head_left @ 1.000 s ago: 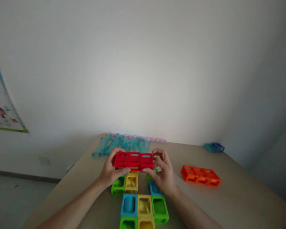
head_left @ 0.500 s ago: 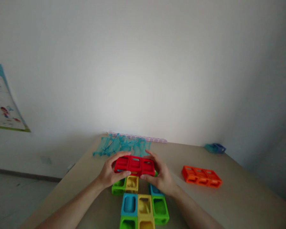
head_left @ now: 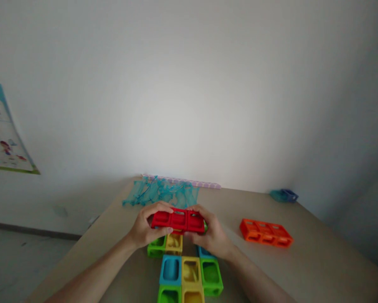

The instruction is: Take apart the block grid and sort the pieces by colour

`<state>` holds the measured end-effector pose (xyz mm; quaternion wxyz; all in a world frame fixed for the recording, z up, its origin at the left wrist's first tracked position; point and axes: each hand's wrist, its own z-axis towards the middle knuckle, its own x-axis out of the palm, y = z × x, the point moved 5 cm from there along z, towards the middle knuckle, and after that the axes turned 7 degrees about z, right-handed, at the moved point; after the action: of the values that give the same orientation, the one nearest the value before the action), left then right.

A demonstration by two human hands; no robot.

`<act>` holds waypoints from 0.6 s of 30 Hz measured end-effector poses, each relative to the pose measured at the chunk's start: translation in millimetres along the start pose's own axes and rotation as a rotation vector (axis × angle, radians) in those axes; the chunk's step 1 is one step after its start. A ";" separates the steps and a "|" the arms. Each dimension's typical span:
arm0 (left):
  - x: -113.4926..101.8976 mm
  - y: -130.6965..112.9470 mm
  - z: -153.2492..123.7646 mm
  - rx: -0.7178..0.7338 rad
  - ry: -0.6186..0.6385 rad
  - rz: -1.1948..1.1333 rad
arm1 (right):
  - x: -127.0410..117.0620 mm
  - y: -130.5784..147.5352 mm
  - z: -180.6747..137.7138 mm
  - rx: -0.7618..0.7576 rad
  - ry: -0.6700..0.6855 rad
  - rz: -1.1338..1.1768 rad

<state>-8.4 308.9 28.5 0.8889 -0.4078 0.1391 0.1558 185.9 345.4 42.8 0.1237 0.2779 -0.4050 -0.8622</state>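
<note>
A red three-part block with hollow square cells lies crosswise between my two hands. My left hand grips its left end, thumb along the near side and fingers over the far edge. At the right end, my right hand holds it the same way. Beneath and nearer to me are joined hollow blocks: a yellow one, a green one, a blue one, and more yellow and green ones running past the bottom edge. My right hand partly covers another blue block.
An orange three-cell block rests on the table to the right. Crumpled teal netting lies at the back left, before a purple patterned strip along the wall. A dark blue object with teal material sits at the back right.
My right fingers have come down from a raised position onto the far edge of the red block. The red block has barely shifted, and the other blocks stay put.
</note>
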 end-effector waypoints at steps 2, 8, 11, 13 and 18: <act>1.8 4.9 -2.0 -0.070 -0.011 -0.037 | -0.8 0.9 0.9 -0.006 -0.010 -0.042; 6.1 7.3 -4.4 -0.146 0.012 -0.064 | -4.3 6.8 2.3 -0.086 -0.013 -0.101; 5.3 4.2 -3.2 -0.119 0.017 -0.016 | -4.4 8.1 2.7 -0.111 -0.001 -0.102; 5.0 3.7 -3.1 -0.128 0.020 -0.007 | -4.3 7.7 3.1 -0.106 0.009 -0.103; 4.1 5.9 -4.0 -0.209 0.023 -0.035 | -4.0 6.0 3.2 -0.092 0.030 -0.118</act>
<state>-7.5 310.2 20.4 0.8425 -0.5023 0.1250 0.1494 187.3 345.3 50.6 0.0911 0.3083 -0.3460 -0.8814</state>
